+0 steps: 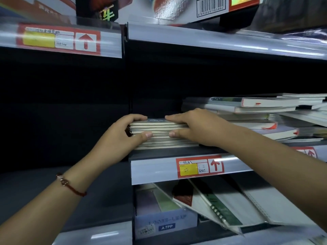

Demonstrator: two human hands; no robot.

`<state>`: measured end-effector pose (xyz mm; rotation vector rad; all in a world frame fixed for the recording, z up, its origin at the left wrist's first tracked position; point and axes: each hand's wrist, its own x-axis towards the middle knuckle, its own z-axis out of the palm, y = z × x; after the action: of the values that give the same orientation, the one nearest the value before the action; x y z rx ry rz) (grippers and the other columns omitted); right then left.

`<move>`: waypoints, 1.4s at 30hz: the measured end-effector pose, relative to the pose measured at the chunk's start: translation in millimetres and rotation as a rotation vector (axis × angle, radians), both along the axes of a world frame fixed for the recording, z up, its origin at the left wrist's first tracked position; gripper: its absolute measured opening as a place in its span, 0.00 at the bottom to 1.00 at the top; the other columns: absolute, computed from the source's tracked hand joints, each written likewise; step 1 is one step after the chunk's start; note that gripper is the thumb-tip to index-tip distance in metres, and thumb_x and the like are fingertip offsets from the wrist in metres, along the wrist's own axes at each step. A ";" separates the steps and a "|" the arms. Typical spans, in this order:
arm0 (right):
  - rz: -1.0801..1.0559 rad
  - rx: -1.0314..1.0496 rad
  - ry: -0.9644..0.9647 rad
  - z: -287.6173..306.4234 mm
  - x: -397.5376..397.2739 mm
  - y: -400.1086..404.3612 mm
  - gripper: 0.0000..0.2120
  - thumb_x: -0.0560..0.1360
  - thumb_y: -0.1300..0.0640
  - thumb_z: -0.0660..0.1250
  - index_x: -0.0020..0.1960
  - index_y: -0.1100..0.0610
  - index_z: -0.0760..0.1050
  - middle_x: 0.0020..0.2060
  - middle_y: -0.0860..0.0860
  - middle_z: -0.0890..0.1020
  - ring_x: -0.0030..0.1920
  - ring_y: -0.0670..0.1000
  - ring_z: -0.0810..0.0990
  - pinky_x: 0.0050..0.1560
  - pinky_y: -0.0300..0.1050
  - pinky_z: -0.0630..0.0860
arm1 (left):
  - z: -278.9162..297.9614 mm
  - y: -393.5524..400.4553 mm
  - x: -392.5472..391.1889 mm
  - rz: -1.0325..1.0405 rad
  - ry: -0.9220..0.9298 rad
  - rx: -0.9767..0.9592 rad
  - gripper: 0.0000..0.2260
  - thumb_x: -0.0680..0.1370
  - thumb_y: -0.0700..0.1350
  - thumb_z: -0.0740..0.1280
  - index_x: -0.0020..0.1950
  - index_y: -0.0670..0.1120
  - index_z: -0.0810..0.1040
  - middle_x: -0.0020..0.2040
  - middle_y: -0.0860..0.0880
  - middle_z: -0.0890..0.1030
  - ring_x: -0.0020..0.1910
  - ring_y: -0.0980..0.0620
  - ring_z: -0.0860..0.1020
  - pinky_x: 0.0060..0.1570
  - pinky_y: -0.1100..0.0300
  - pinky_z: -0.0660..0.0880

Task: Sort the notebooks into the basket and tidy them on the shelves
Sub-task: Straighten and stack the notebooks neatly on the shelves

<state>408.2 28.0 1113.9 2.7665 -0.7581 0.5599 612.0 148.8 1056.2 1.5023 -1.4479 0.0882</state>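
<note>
— What do the hands have hold of?
— Both grip one stack of notebooks at mid-frame: left hand curled round its left end, right hand round its right, thumbs on the front edge.
— Where does it sit?
— On the shelf, beside a messy pile of notebooks to the right.

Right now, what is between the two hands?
In the head view, a stack of notebooks sits between the left hand and right hand, which grip its ends.
</note>
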 end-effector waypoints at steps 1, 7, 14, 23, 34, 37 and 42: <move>0.007 0.012 0.012 0.0 -1.0 -0.9 0.28 0.78 0.36 0.62 0.76 0.37 0.61 0.72 0.46 0.73 0.68 0.52 0.73 0.66 0.51 0.72 | -0.7 2.5 -0.1 -0.015 0.009 -0.007 0.17 0.74 0.53 0.74 0.62 0.60 0.78 0.55 0.63 0.80 0.53 0.67 0.78 0.44 0.76 0.71; 0.017 -0.002 -0.062 -3.3 0.4 -0.9 0.26 0.79 0.41 0.64 0.75 0.38 0.64 0.70 0.44 0.75 0.67 0.51 0.75 0.64 0.51 0.74 | -3.3 0.8 0.5 0.012 0.066 -0.028 0.26 0.74 0.50 0.75 0.71 0.58 0.72 0.59 0.65 0.78 0.53 0.73 0.76 0.47 0.80 0.69; 0.106 0.017 -0.106 -19.9 9.3 8.5 0.25 0.84 0.43 0.53 0.80 0.46 0.58 0.77 0.45 0.64 0.77 0.48 0.61 0.76 0.47 0.59 | 6.4 -8.5 -18.0 -0.434 1.025 -0.108 0.35 0.79 0.69 0.49 0.69 0.43 0.71 0.55 0.47 0.85 0.56 0.50 0.83 0.56 0.52 0.75; 0.125 0.018 -0.148 -24.7 11.9 5.9 0.22 0.85 0.52 0.54 0.79 0.49 0.60 0.76 0.48 0.67 0.75 0.49 0.64 0.74 0.43 0.59 | 8.2 -18.1 -22.4 -0.285 0.833 0.001 0.33 0.77 0.71 0.53 0.63 0.46 0.78 0.53 0.45 0.86 0.52 0.48 0.85 0.51 0.51 0.78; 0.233 -0.041 -0.324 -22.4 -47.5 39.9 0.22 0.83 0.51 0.58 0.77 0.46 0.64 0.74 0.43 0.68 0.74 0.42 0.62 0.75 0.36 0.53 | 15.9 10.4 -53.5 0.170 0.231 -0.260 0.28 0.78 0.60 0.66 0.77 0.63 0.61 0.75 0.61 0.66 0.71 0.59 0.66 0.66 0.58 0.63; 0.271 -0.112 -0.508 -26.5 -97.2 41.8 0.16 0.80 0.51 0.62 0.67 0.45 0.76 0.62 0.39 0.79 0.64 0.38 0.73 0.64 0.33 0.68 | 23.2 14.8 -107.9 -0.002 0.117 -0.242 0.24 0.75 0.63 0.65 0.71 0.70 0.65 0.68 0.68 0.70 0.66 0.66 0.69 0.63 0.59 0.66; 0.283 -0.135 -0.745 -33.2 -161.3 5.2 0.12 0.77 0.58 0.65 0.57 0.49 0.82 0.54 0.39 0.81 0.60 0.39 0.77 0.60 0.33 0.71 | 29.2 -28.5 -173.6 -0.087 0.053 -0.124 0.26 0.75 0.64 0.65 0.71 0.71 0.62 0.64 0.69 0.63 0.61 0.71 0.67 0.61 0.60 0.66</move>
<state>246.9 33.2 1080.6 2.5214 -0.4122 1.6771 438.4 120.3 1085.4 1.3305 -1.4370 0.0832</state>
